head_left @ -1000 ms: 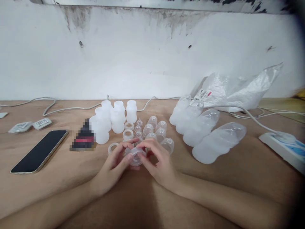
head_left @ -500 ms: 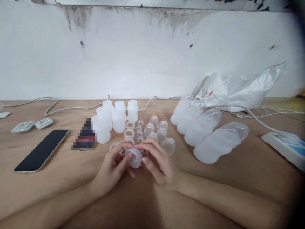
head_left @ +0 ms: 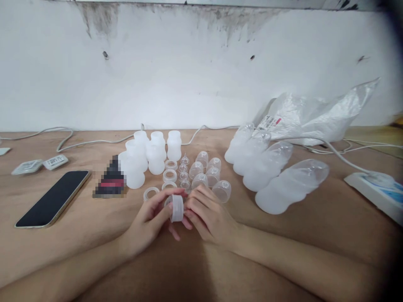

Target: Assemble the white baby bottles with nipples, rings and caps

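My left hand (head_left: pixel 153 216) grips a translucent screw ring (head_left: pixel 177 208) of a baby bottle, its ribbed side turned toward me. Fingers of my right hand (head_left: pixel 208 214) are pinched together against the ring's right side; what lies between them is hidden. Just beyond the hands stand clear bottle teats (head_left: pixel 184 176) in a column. Left of them runs a column of more screw rings (head_left: pixel 170 175), with one loose ring (head_left: pixel 151 193) close to my left hand. Clear dome caps (head_left: pixel 221 191) sit beyond my right hand.
White bottle bodies (head_left: pixel 174 145) stand at the back left. Several capped bottles (head_left: pixel 291 184) lie tilted at the right. A phone (head_left: pixel 53 199) and small packets (head_left: pixel 56 162) are at the left. A plastic bag (head_left: pixel 308 119), a cable (head_left: pixel 327 147) and a power strip (head_left: pixel 378 195) occupy the right.
The ring has turned from its open face toward me to its side. My right hand's fingers, apart before, have closed together at the ring's right side.
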Tool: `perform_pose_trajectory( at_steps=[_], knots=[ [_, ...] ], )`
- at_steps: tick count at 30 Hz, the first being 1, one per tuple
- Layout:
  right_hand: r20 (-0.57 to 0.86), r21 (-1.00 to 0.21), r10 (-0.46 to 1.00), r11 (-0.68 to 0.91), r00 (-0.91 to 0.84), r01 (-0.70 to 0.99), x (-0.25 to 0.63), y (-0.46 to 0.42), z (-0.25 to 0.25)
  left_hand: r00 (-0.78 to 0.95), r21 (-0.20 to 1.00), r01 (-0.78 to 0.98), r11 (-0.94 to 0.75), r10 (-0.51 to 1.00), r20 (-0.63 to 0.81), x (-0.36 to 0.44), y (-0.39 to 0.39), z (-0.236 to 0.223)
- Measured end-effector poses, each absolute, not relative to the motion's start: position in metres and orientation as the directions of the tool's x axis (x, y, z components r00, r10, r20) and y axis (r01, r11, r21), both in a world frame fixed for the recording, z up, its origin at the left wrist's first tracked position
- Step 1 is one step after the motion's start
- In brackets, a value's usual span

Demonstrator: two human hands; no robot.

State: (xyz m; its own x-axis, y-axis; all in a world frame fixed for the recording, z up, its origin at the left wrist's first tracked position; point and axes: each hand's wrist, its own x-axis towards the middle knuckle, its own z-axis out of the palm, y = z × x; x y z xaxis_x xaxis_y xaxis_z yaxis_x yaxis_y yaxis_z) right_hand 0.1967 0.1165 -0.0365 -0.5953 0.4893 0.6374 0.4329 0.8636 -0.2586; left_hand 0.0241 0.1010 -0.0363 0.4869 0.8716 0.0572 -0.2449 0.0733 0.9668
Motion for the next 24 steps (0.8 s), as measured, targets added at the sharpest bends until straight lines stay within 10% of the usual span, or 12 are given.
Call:
perform_pose_trajectory(
  at_steps=[24],
  knots=[
    [0.654, -0.399, 0.540, 0.841, -0.530, 0.365, 0.1945, 0.1112, -0.0366, 0.457, 0.952, -0.296, 0.082, 0.887, 0.066, 0.0235, 0.1016, -0.0393]
  ],
)
